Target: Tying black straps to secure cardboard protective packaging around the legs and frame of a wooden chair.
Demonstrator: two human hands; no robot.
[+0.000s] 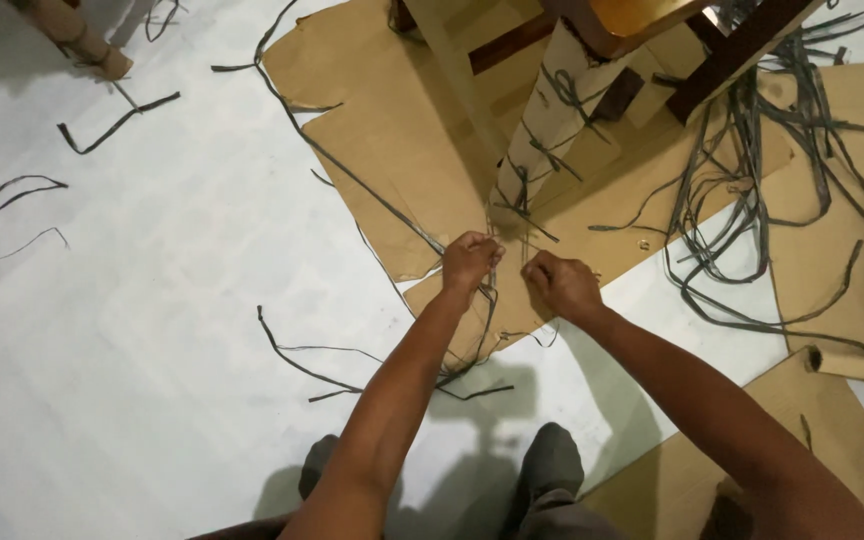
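Both hands work low over a sheet of brown cardboard (392, 140) on the white floor (152, 300). The left hand (469, 264) is fisted around a dark strap (352, 175); the right hand (562, 285) pinches thin strands beside a paper-wrapped leg (552, 120).

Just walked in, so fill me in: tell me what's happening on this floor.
A person crouches over cardboard sheets on a white floor. Both fists, left hand and right hand, are closed on thin dark strips at the foot of a cardboard-wrapped furniture leg. More strips lie tangled to the right.
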